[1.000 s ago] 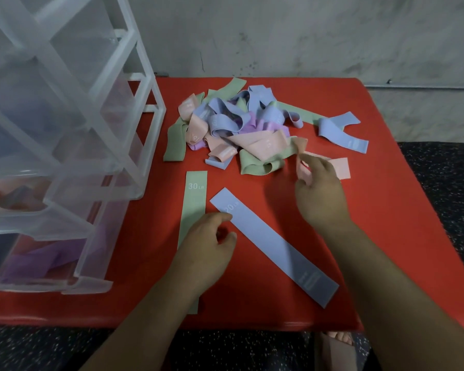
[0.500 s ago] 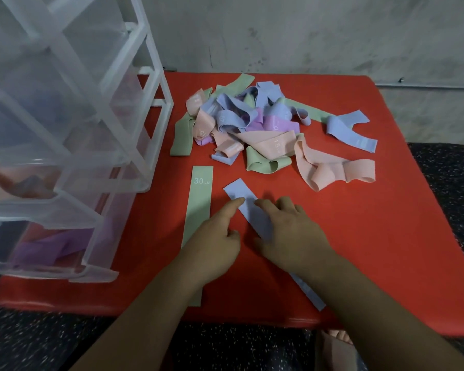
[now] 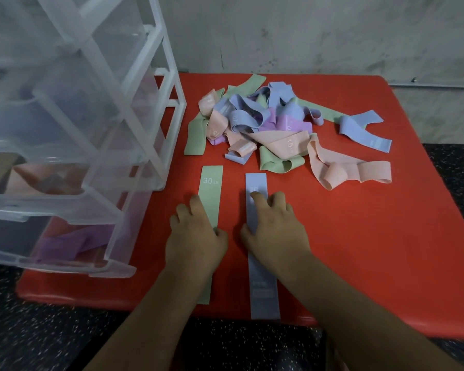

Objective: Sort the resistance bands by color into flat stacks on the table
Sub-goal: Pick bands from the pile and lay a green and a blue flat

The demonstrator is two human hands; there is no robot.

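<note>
A green band marked 30 [image 3: 210, 188] lies flat and straight on the red table [image 3: 359, 236], running toward the front edge. Beside it on the right, a blue band [image 3: 261, 285] lies flat and parallel. My left hand [image 3: 196, 234] rests on the green band with its fingers down on it. My right hand [image 3: 275, 226] presses on the blue band with spread fingers. Behind them sits a tangled pile of bands [image 3: 263, 124] in pink, blue, green and purple. A loose pink band [image 3: 354, 171] and a blue band [image 3: 364, 132] lie at the pile's right.
A clear plastic drawer unit [image 3: 73, 145] stands on the table's left side, with purple and pink bands inside its drawers. A grey wall [image 3: 306, 33] rises right behind the table. Speckled dark floor [image 3: 38, 330] shows below the front edge.
The blue band lay slanted; it now lies straight beside the green one. My right hand came back from the pink band at the pile and now presses the blue band; my left moved onto the green.
</note>
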